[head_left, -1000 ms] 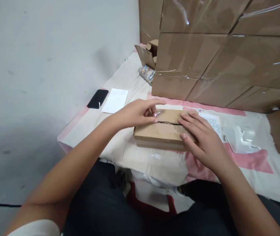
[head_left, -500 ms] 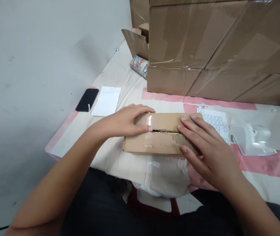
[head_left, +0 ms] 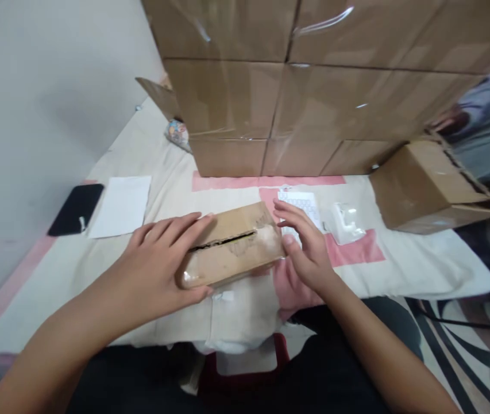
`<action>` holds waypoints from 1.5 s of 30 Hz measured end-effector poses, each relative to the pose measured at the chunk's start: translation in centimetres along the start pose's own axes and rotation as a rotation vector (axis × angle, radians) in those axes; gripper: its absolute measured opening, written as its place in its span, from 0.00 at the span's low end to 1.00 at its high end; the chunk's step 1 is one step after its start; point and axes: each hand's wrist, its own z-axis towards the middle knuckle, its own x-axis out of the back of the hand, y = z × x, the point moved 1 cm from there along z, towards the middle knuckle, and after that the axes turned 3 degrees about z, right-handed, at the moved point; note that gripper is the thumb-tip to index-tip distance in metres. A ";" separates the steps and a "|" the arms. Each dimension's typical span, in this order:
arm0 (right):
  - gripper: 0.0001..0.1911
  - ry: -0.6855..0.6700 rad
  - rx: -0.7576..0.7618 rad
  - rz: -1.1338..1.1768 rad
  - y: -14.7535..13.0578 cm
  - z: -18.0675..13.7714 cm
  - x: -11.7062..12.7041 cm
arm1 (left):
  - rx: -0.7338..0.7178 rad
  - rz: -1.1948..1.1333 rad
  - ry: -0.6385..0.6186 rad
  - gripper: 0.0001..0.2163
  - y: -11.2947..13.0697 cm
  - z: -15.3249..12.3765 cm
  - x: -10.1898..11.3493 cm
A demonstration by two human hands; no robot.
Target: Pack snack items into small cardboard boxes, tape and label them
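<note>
A small brown cardboard box (head_left: pixel 214 267) lies tilted on the cloth-covered table, its right end turned farther away. A ragged slit runs along its top, with a little yellow showing inside. My left hand (head_left: pixel 158 259) grips the left end, thumb on the near side and fingers over the far side. At the right end is my right hand (head_left: pixel 307 247), its fingers apart and its thumb by the box corner; whether it presses on the box I cannot tell. Behind that hand lies a white sheet with printed small boxes (head_left: pixel 303 202), partly covered.
Stacked taped cartons (head_left: pixel 231 103) form a wall behind. An open carton (head_left: pixel 421 184) stands at the right, with another person's hand (head_left: pixel 449 121) beyond it. A clear plastic piece (head_left: pixel 346 223) lies right of centre. A black phone (head_left: pixel 76 210) and white paper (head_left: pixel 122 207) lie left.
The view has swung to the right. The box has turned, its right end now farther back. My left hand has shifted to grip its left end; my right hand has slid off the top to the right end.
</note>
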 end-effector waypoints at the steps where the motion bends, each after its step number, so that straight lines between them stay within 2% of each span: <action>1: 0.16 0.083 -0.042 -0.011 1.2 0.0 1.1 | 0.006 0.045 0.039 0.46 0.4 -0.2 -0.1; 4: 0.12 0.316 -0.164 -0.190 5.3 -0.3 5.3 | 0.029 0.174 0.150 0.39 1.8 -0.8 0.4; 6: 0.10 0.441 -0.257 -0.294 7.9 -0.7 8.1 | 0.066 0.238 0.172 0.32 2.6 -0.9 1.2; 9: 0.10 0.513 -0.414 -0.349 10.9 -1.5 11.1 | 0.096 0.285 0.139 0.24 3.3 -0.9 2.0; 11: 0.10 0.514 -0.443 -0.366 11.7 -1.9 11.7 | 0.091 0.283 0.123 0.22 3.4 -0.7 1.9; 13: 0.10 0.495 -0.388 -0.397 11.6 -1.9 11.3 | 0.092 0.250 0.137 0.22 3.3 -0.7 1.4; 16: 0.11 0.374 -0.306 -0.504 10.5 -1.3 9.4 | 0.097 0.147 0.177 0.22 3.2 -0.8 0.6; 20: 0.14 0.235 -0.330 -0.699 9.0 -0.5 6.5 | 0.065 0.129 0.217 0.21 3.0 -1.2 0.3; 22: 0.18 0.117 -0.384 -0.726 8.6 -0.5 5.1 | 0.050 0.178 0.213 0.20 3.0 -1.3 0.5; 24: 0.30 -0.088 -0.508 -0.716 8.4 -0.7 3.7 | 0.042 0.234 0.201 0.19 3.0 -1.3 0.7; 26: 0.50 -0.286 -0.664 -0.700 8.5 -1.2 2.3 | 0.047 0.276 0.193 0.18 2.9 -1.2 0.8; 27: 0.57 -0.350 -0.721 -0.697 8.5 -1.4 1.7 | 0.048 0.281 0.194 0.17 2.9 -1.1 0.8; 28: 0.61 -0.382 -0.756 -0.699 8.5 -1.5 1.2 | 0.051 0.278 0.191 0.17 2.9 -1.1 0.8; 29: 0.61 -0.383 -0.767 -0.706 8.6 -1.6 0.9 | 0.055 0.268 0.188 0.17 2.8 -1.1 0.7; 32: 0.51 -0.304 -0.707 -0.733 8.5 -1.5 0.7 | 0.041 0.259 0.210 0.17 2.8 -1.1 0.7; 35: 0.41 -0.209 -0.606 -0.695 8.6 -1.5 1.2 | -0.004 0.372 0.240 0.14 2.9 -1.1 0.8; 38: 0.37 -0.114 -0.514 -0.590 8.8 -1.7 1.9 | -0.055 0.476 0.286 0.13 3.0 -1.0 1.0; 41: 0.34 -0.049 -0.499 -0.463 8.3 -1.9 2.6 | -0.070 0.500 0.329 0.13 3.1 -0.7 1.2; 45: 0.22 0.014 -0.448 -0.251 5.7 -2.3 3.2 | -0.128 0.446 0.417 0.13 4.6 -0.3 1.5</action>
